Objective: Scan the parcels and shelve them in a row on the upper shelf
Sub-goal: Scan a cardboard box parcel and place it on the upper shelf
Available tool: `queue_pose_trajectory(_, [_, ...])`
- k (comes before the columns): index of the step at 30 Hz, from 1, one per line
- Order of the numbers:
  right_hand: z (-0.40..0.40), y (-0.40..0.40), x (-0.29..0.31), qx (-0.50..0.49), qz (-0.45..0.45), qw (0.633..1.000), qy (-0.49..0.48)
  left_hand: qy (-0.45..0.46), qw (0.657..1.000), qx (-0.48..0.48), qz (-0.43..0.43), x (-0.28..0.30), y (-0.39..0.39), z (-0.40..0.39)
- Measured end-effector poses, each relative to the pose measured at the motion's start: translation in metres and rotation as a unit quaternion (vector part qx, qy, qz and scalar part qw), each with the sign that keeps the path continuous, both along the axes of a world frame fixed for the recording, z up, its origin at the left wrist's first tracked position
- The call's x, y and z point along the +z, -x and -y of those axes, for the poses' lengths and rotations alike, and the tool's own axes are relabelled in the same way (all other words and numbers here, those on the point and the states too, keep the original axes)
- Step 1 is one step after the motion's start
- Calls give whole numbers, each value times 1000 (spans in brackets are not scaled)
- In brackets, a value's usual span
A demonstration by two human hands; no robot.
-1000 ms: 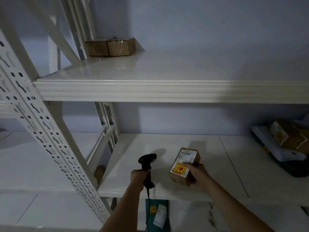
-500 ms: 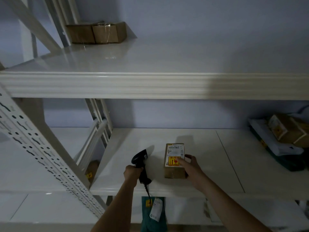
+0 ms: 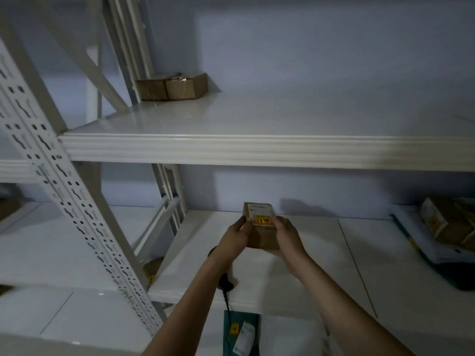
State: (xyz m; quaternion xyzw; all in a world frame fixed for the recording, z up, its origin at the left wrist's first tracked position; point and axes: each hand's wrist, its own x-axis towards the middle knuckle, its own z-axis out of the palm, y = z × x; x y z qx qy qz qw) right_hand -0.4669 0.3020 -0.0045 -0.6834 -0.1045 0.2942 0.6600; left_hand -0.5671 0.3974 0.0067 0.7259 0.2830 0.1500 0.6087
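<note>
A small brown parcel (image 3: 260,222) with a white label and a yellow sticker is lifted above the middle shelf (image 3: 321,265). My left hand (image 3: 235,236) grips its left side and my right hand (image 3: 286,235) grips its right side. The black scanner (image 3: 225,283) lies on the middle shelf under my left forearm, mostly hidden, its cable hanging over the front edge. On the upper shelf (image 3: 257,150) two brown parcels (image 3: 172,87) sit side by side at the back left corner.
A perforated white upright (image 3: 64,181) slants across the left. Several parcels and mailers (image 3: 447,229) are piled at the right end of the middle shelf. A green mailer (image 3: 240,335) lies below. Another box (image 3: 153,269) sits low behind the upright.
My left hand has put the scanner down on the middle shelf and joined my right hand on the parcel. Both hands have lifted the parcel off the shelf.
</note>
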Motion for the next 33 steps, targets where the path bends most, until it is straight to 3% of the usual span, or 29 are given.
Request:
queue_pose_trajectory(3, [10, 10, 29, 91, 74, 993, 20, -26, 999, 8, 26, 31, 19, 10])
queue_pose_trajectory(7, [27, 24, 65, 173, 171, 969, 45, -123, 992, -21, -20, 62, 45, 8])
queue_pose_trajectory(13, [45, 52, 129, 253, 261, 929, 66, -228, 973, -16, -8, 114, 83, 3])
queue_pose_trajectory(16, [55, 76, 164, 278, 301, 905, 115, -296, 953, -59, -25, 142, 114, -2])
queue_pose_trajectory(20, [58, 116, 198, 275, 345, 884, 159, -375, 920, -107, -46, 174, 162, -8])
queue_pose_trajectory(25, [41, 165, 232, 223, 395, 874, 174, -370, 924, -101, 12, 208, 204, -34])
queue_pose_trajectory(33, [13, 204, 265, 145, 394, 906, 46, -384, 913, -55, 125, 241, 223, -54])
